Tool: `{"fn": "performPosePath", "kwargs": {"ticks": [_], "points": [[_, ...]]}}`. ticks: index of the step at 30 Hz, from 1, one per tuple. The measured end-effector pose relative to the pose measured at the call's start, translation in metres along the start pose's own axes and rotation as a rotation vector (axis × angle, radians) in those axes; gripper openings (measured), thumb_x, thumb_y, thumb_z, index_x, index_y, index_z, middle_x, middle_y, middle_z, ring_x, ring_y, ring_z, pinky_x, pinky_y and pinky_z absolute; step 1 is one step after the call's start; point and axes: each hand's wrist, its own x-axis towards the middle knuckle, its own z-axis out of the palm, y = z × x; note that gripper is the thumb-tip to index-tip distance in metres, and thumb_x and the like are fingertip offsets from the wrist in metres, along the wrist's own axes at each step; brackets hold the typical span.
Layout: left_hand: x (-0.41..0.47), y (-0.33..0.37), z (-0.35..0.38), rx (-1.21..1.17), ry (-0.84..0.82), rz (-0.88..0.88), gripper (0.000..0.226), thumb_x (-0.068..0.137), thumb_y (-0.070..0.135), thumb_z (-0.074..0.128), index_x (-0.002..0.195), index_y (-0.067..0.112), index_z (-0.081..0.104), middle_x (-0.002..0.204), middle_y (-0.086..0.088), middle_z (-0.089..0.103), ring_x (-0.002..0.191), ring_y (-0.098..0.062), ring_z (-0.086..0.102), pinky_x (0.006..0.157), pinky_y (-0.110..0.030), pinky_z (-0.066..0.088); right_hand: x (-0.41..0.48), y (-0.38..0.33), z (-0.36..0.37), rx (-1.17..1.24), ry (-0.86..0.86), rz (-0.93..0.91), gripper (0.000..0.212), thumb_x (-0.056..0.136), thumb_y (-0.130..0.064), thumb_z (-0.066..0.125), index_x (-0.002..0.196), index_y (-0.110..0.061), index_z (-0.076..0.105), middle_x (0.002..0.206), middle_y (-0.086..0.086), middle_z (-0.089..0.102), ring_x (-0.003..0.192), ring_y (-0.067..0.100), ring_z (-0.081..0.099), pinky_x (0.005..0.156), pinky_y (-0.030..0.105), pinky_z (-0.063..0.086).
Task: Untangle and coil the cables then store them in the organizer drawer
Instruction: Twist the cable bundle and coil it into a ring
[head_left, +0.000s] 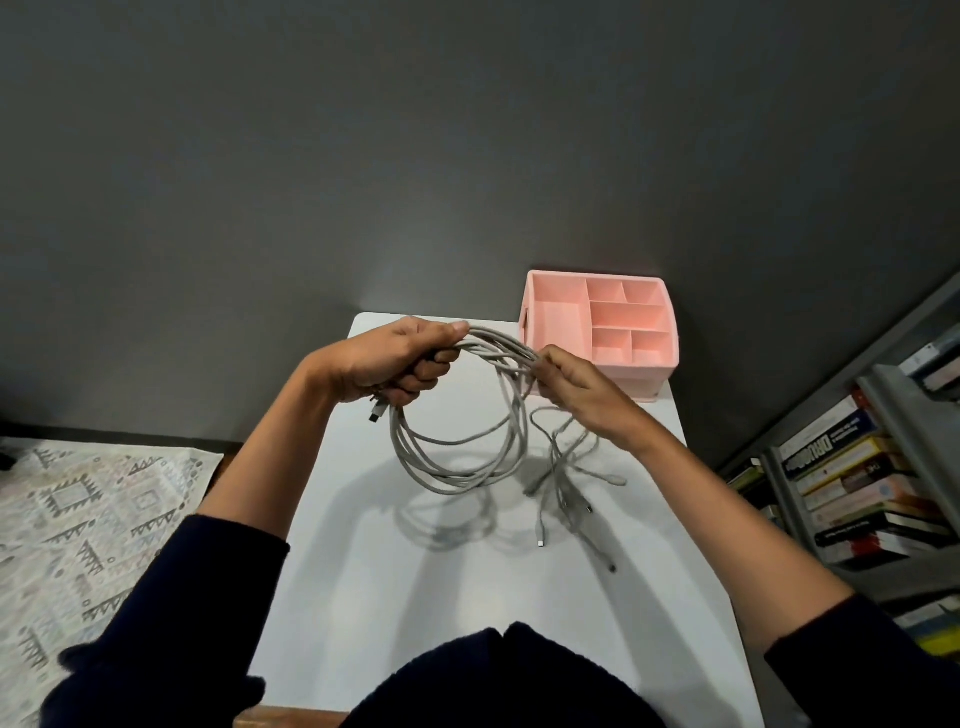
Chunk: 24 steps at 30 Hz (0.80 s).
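Observation:
Several loops of grey cable (457, 467) hang in a round coil above the white table (363, 571). My left hand (395, 364) grips the top of the coil in a fist, and a dark plug sticks out below it. My right hand (576, 384) pinches the same strands a little to the right. Loose grey cable ends (571, 493) with plugs trail down from the right hand and lie on the table. The pink organizer (535, 332) with several open compartments stands at the table's far right corner, just behind my right hand.
A grey wall rises behind the table. A patterned cloth (78, 519) covers the surface to the left. A grey shelf with stacked books (857, 493) stands close on the right. My dark sleeves fill the bottom of the view.

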Motion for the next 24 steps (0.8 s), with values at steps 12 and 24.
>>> {"fn": "performPosePath", "kwargs": {"ticks": [12, 24], "points": [[0.006, 0.003, 0.001, 0.169, 0.044, -0.013, 0.041, 0.097, 0.049, 0.040, 0.067, 0.021, 0.034, 0.059, 0.002, 0.021, 0.045, -0.009, 0.015, 0.039, -0.014, 0.014, -0.005, -0.014, -0.026, 0.243, -0.281, 0.279, 0.041, 0.093, -0.044, 0.049, 0.068, -0.014, 0.039, 0.055, -0.008, 0.021, 0.045, 0.004, 0.016, 0.041, 0.017, 0.010], [0.004, 0.003, -0.005, 0.151, 0.030, -0.022, 0.042, 0.098, 0.048, 0.038, 0.066, 0.022, 0.031, 0.058, 0.005, 0.017, 0.045, -0.008, 0.013, 0.038, -0.014, 0.014, -0.015, 0.004, -0.004, -0.603, 0.305, -0.120, 0.031, 0.102, -0.040, 0.037, 0.081, -0.024, 0.053, 0.061, -0.016, 0.052, 0.065, 0.015, 0.053, 0.062, 0.034, 0.042]]}}
